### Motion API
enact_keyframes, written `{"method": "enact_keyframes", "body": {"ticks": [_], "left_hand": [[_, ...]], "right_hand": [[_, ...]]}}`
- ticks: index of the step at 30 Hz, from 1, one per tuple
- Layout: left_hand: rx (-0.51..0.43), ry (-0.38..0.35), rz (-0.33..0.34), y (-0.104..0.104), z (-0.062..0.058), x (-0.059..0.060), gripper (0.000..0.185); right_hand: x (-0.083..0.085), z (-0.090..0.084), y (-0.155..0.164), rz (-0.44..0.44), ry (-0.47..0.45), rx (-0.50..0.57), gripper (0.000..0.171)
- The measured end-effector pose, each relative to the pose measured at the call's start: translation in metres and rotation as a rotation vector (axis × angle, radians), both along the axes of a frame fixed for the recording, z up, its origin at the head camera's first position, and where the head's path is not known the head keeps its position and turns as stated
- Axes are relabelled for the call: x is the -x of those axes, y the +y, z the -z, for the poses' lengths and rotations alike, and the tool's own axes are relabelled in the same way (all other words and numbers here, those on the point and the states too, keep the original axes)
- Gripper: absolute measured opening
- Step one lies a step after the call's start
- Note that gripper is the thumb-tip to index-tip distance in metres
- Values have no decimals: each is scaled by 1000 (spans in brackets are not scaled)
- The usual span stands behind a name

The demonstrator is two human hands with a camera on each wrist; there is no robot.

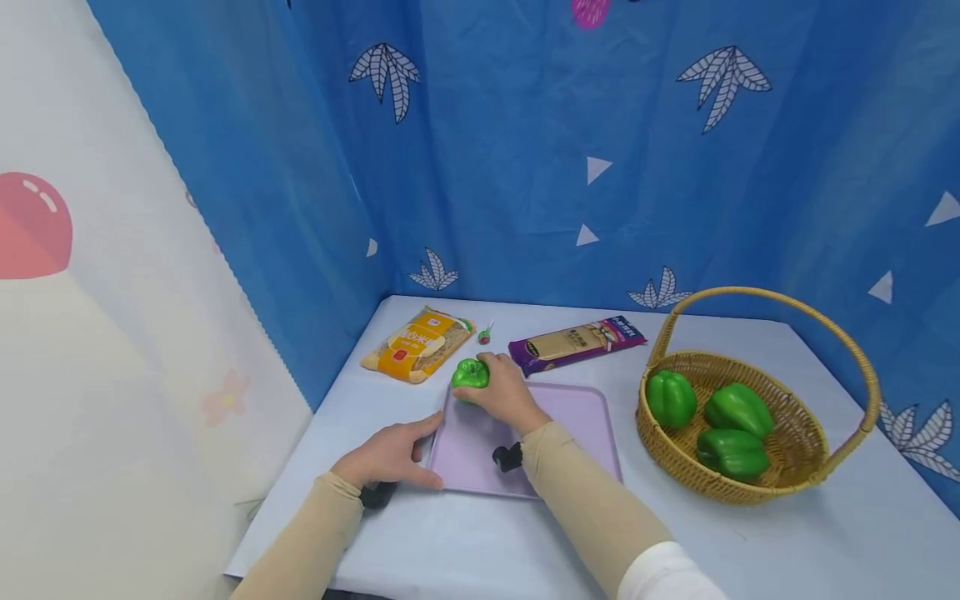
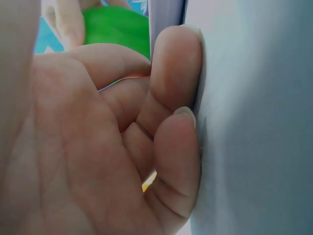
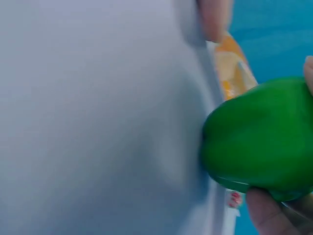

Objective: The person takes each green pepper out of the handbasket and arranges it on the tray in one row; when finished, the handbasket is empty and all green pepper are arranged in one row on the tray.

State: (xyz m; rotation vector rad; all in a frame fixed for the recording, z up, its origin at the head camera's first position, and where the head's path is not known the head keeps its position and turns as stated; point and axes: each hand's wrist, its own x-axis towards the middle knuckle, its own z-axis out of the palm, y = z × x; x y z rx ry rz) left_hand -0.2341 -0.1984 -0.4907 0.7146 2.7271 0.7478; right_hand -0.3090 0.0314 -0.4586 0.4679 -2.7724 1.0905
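Observation:
My right hand point(image 1: 508, 393) grips a glossy green bell pepper point(image 1: 470, 375) at the far left corner of a pale purple tray point(image 1: 573, 425). In the right wrist view the bell pepper point(image 3: 259, 139) lies between thumb and fingers, its rounded end close over the tray point(image 3: 98, 117). My left hand point(image 1: 393, 452) rests by the tray's near left corner, thumb and forefinger spread along its edges. Seen from the left wrist, the fingers of the left hand point(image 2: 112, 132) are bent loosely, with tips against the tabletop and nothing enclosed.
A wicker basket point(image 1: 656, 454) with a tall handle stands on the right, holding several green bell peppers point(image 1: 738, 411). Behind the tray lie a yellow food packet point(image 1: 412, 346), a small red-green item point(image 1: 484, 336) and a purple packet point(image 1: 577, 343). Blue curtains point(image 1: 510, 167) border the table.

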Motion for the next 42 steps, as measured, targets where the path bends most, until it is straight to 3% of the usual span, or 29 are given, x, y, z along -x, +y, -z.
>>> {"method": "enact_keyframes", "body": {"ticks": [19,25,29,34,38,42], "left_hand": [[3,10,9,-4,0,1,110],[-11,-1,-1,-5,1,1,110],[-12,-13,-16,-5,1,1,110],[-10,-15,-23,-6,-1,1,110],[-3,-24,-16,-4,0,2,111],[-22,-32,-20,-5,3,1,110]], "right_hand": [[4,4,-14,-38,-11,48,96],[-1,-9,-1,-18,-2,59,96],[-13,-44,38,16,85,82,71],[-31,-83,124,125,235,84,43],[-42,-90,194,242,183,67,43],[-40,-76,242,292,112,49,47]]}}
